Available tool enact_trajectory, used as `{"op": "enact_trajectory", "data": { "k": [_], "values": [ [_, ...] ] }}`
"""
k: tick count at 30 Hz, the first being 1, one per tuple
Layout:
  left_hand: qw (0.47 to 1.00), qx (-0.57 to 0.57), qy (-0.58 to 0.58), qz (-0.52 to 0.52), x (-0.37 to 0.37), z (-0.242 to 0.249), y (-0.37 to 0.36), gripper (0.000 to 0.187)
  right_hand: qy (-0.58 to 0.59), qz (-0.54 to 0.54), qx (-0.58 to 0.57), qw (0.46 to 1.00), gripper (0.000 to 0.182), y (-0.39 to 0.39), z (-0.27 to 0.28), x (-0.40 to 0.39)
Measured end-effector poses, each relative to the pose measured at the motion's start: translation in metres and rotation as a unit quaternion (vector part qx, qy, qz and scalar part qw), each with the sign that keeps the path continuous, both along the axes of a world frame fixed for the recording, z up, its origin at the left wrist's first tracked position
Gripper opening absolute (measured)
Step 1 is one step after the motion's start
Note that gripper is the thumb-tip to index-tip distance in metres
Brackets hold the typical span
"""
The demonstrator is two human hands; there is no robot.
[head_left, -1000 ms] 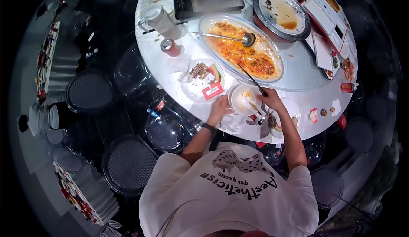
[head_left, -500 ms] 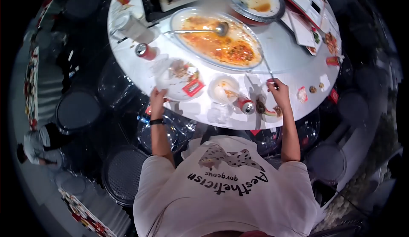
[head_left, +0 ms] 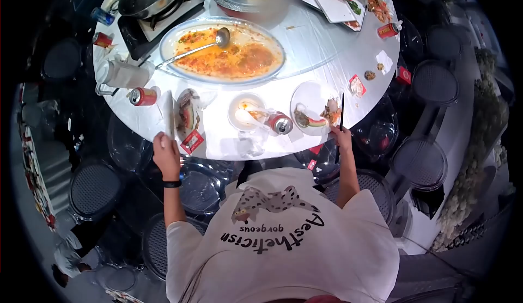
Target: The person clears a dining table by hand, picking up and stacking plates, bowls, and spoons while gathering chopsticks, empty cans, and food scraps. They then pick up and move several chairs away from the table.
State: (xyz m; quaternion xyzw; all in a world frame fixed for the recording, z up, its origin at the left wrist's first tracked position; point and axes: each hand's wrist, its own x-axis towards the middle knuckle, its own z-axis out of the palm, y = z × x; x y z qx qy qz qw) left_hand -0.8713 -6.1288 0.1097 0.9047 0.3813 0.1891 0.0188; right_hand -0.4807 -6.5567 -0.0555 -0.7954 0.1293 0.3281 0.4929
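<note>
Two bare hands at the near edge of the table (head_left: 220,146), well apart. In the left hand (head_left: 166,151), thumb and fingers pinched on the near end of a steeply tilted plate (head_left: 168,115), with a pale strip running straight out from the fingertips. Just right of those fingertips, a red packet (head_left: 192,141); slightly farther out, a watermelon rind (head_left: 188,115) among scraps, on plate or cloth impossible to tell. In the right hand (head_left: 341,138), fingers curled around a slim dark stick (head_left: 342,109) pointing away from the knuckles; fingertips at the near rim of a second plate (head_left: 309,97), gripping or only touching it, cannot tell. On that plate, just beyond the same fingers, another rind (head_left: 317,123) and food scraps (head_left: 330,110). Between both sets of fingers, a bowl (head_left: 233,118), a red can (head_left: 280,124) close beside it, and crumpled wrap (head_left: 250,146) nearer the edge. Farther out past the left fingers, a second can (head_left: 143,96) and a jug (head_left: 121,74). Beyond both hands, a sauce-smeared oval platter (head_left: 220,78) with a ladle (head_left: 222,37) resting in it.
</note>
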Motion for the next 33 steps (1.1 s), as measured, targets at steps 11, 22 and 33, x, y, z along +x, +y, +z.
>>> {"op": "enact_trajectory", "data": {
  "k": [11,22,33],
  "values": [
    [0.980,-0.054,-0.152,0.119,-0.019,-0.003,-0.023,0.016,-0.459,0.230,-0.205,0.833,0.021,0.081,0.171,0.005],
    [0.959,-0.089,-0.195,0.184,-0.010,0.001,-0.054,0.017,-0.523,0.409,-0.232,0.711,0.026,0.100,0.199,-0.004],
    [0.916,-0.078,-0.305,0.251,-0.011,0.018,-0.091,0.008,-0.544,0.420,-0.184,0.703,0.024,0.059,0.182,0.027]
  ]
}}
